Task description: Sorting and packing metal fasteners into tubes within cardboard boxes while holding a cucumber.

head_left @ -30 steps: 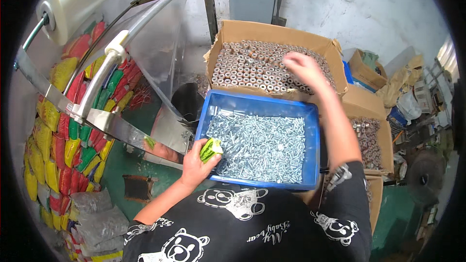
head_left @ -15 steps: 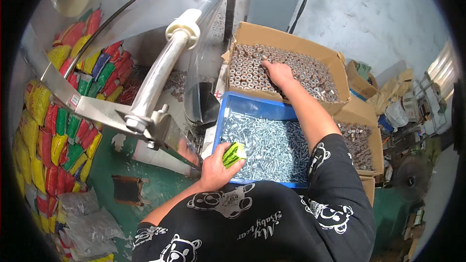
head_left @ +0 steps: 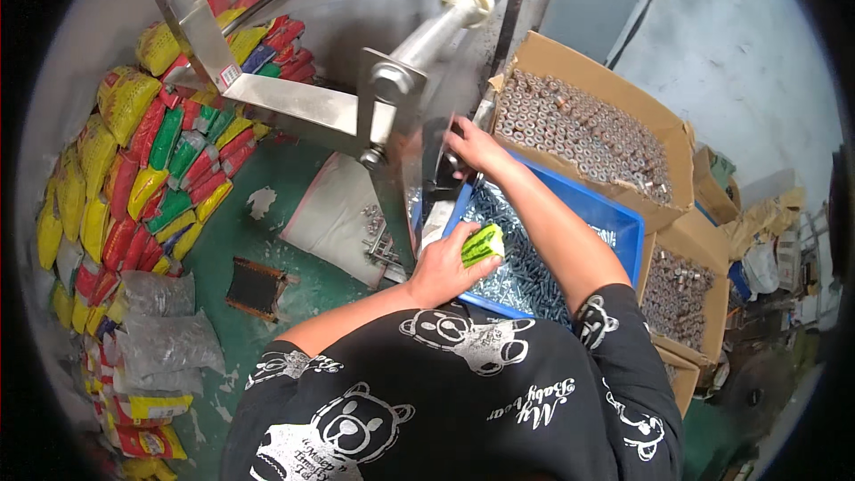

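My left hand (head_left: 443, 264) is closed round a small bright green block with dark stripes and a pale end (head_left: 482, 246), just above the near left corner of a blue bin (head_left: 614, 218). Silvery screws (head_left: 525, 254) fill much of that bin. My right arm reaches over the bin. At a dark chute (head_left: 443, 180) beside the clear film, my right hand (head_left: 475, 148) has its fingers and thumb apart, partly hidden by the film and frame. I make out nothing held in it.
Beyond the bin stands a cardboard box (head_left: 681, 156) of metal-and-plastic cylindrical parts (head_left: 579, 129); another such box (head_left: 712, 249) is at the right. A metal machine frame (head_left: 303, 105) crosses the left. Colourful sacks (head_left: 134, 169) are piled farther left.
My right hand has left the box of cylindrical parts and come left and nearer, to the dark chute. The view has shifted left. My left hand still holds the green striped block.
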Tool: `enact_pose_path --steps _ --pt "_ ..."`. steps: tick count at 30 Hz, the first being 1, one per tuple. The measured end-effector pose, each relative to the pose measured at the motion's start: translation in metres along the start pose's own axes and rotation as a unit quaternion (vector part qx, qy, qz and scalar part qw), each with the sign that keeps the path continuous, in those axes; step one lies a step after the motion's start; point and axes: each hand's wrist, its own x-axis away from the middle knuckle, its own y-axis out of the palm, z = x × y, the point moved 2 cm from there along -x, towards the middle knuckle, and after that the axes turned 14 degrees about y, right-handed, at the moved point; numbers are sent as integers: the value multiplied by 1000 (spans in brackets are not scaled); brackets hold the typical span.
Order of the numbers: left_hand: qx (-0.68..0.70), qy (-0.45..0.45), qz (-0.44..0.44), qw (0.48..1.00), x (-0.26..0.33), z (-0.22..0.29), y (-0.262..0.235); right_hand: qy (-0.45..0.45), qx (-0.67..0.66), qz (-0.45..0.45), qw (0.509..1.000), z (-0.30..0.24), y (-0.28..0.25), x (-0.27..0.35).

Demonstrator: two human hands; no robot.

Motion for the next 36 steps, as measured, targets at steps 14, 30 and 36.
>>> enact_pose_path --steps 14,30,36 --pt "-49 -15 43 998 3 3 0 -61 527 -18 847 229 -108 136" --pt "-147 3 76 986 7 0 9 -91 598 8 796 256 -102 107" --pt "-111 -1 104 988 -1 2 2 -125 509 24 852 237 -119 80"
